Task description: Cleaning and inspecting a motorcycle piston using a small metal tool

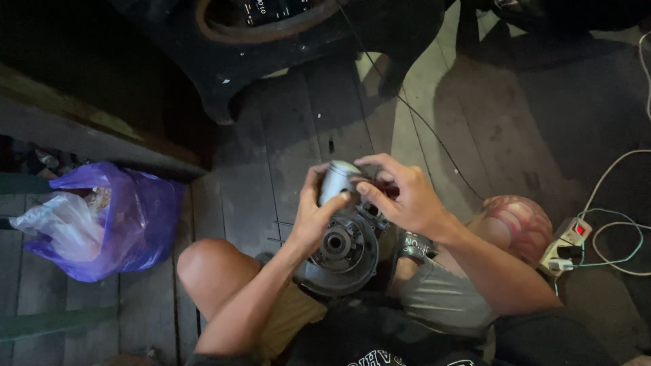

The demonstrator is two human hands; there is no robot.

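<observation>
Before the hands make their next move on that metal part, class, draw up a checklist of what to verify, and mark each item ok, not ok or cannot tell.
1. Left hand grips the silver cylinder: ok, fingers wrap its side.
2. Right hand is on the part too: ok, fingertips at the cylinder's right side.
3. Round engine casing is supported: ok, it rests between the knees.
4. Cylinder seated square on the casing: cannot tell, hands hide the joint.
5. Light enough to see: not ok, the scene is dim.
6. Power strip and cables apart from the work: ok, on the floor to the right.
</observation>
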